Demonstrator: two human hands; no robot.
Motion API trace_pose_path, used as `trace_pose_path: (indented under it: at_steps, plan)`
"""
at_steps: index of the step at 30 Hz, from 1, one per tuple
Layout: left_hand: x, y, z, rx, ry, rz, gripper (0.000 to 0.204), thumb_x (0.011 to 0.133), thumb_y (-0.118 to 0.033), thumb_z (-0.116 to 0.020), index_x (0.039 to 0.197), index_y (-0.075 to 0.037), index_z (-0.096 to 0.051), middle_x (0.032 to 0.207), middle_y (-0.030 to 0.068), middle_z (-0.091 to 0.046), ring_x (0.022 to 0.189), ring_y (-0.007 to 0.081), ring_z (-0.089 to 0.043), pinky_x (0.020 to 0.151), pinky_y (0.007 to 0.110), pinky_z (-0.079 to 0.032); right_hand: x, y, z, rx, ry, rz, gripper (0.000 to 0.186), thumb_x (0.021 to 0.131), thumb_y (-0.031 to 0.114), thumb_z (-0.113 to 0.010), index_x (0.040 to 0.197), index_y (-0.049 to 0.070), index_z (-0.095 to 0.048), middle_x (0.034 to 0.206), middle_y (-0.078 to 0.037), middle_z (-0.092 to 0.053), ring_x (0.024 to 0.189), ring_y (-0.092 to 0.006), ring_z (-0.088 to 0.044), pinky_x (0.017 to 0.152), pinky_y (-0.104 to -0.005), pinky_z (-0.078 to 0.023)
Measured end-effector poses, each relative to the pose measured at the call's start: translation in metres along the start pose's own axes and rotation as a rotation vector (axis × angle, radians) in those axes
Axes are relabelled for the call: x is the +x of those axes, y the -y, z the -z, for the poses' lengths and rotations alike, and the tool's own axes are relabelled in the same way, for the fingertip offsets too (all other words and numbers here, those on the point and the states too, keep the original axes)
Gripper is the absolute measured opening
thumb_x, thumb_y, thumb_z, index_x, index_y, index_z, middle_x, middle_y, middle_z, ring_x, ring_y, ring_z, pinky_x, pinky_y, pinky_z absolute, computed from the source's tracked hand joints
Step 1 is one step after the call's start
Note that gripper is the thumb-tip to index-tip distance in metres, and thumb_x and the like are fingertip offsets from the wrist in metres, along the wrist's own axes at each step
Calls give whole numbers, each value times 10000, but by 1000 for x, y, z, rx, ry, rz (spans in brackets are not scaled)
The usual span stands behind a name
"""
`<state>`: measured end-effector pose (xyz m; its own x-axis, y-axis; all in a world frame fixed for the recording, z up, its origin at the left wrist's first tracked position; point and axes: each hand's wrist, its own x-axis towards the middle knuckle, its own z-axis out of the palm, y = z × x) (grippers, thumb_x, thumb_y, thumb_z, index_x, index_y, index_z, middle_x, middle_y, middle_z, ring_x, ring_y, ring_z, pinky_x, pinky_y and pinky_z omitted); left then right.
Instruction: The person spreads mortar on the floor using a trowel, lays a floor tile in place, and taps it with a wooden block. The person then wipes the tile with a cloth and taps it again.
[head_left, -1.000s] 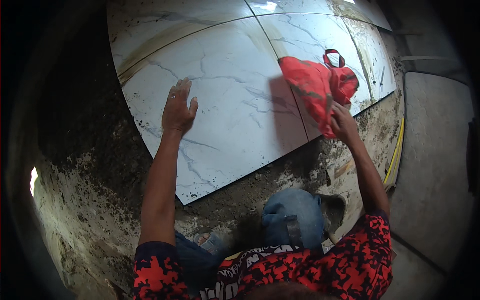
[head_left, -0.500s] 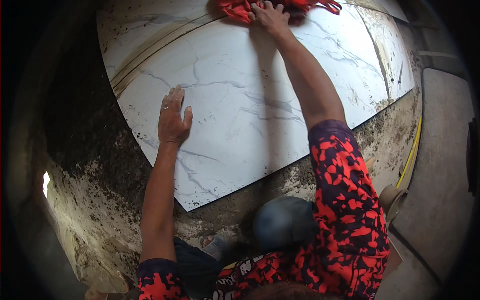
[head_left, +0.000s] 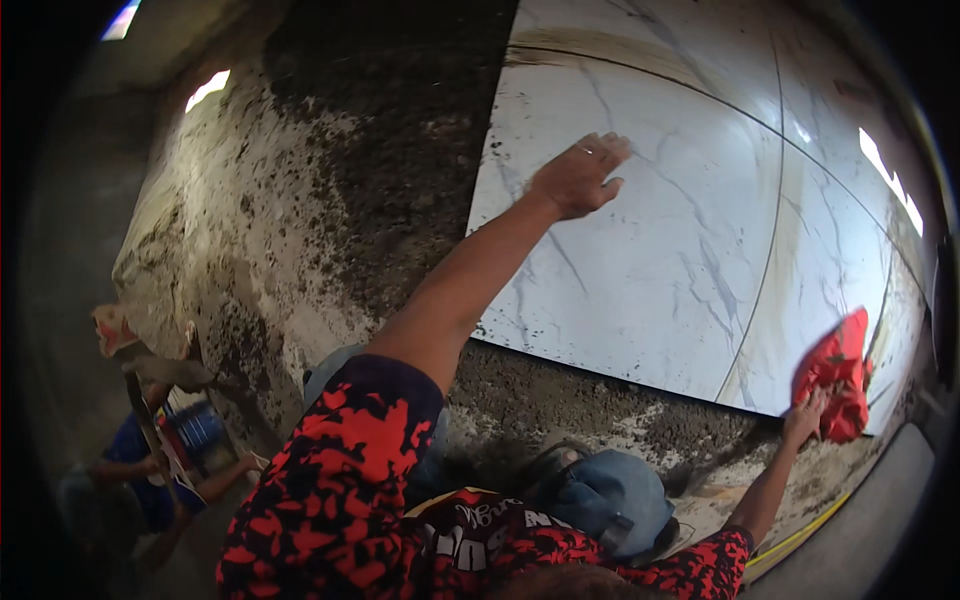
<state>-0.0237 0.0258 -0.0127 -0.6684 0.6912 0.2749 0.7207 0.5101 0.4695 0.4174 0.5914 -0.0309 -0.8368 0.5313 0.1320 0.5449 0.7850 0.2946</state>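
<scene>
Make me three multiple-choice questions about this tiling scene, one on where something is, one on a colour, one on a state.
1. Where does the left hand rest?
A. on the white marbled tile
B. on the bare mortar bed
C. on the cloth

2. What colour is the cloth?
A. blue
B. red
C. white

3. How is the left hand posed?
A. closed in a fist
B. pinching a tool
C. open and flat

Answers: 1 A, the palm lies on the tile near its left edge. 2 B, the rag in the right hand is red. 3 C, the fingers are spread on the tile, holding nothing.
</scene>
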Motion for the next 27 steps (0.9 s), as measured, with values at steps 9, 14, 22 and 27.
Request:
trace_pose_path:
  at_steps: [9,14,22,27]
  plan:
    - [-24,17,6,237,-52,-49,447,890,-273,-484,1271,-53,-404,1321,162,-450,1204,309,-445,1025,404,-351,28,274,99,148,-1,289,406,878,246,-536,1276,170,-506,1277,-167,-504,1077,-306,-534,843,-405,-425]
    - [-18,0,71,80,689,201,475,891,-250,-480,1330,-91,-394,1220,165,-544,1101,319,-528,914,403,-434,11,223,89,257,-124,386,433,868,200,-538,1298,199,-485,1302,-182,-477,1085,-338,-515,857,-429,-409]
    - [-175,64,145,119,476,372,451,900,-239,-487,1325,-104,-417,1351,164,-424,1238,319,-413,1013,420,-347,26,177,120,9,178,-127,507,824,237,-563,1312,146,-458,1327,-210,-431,1200,-365,-432,951,-457,-392]
    - [-163,51,124,207,377,242,503,888,-235,-505,1351,-82,-382,1442,193,-283,1327,353,-280,1085,426,-250,-54,271,164,547,79,316,505,844,143,-582,1314,35,-433,1398,-237,-332,1290,-378,-326,1068,-410,-278]
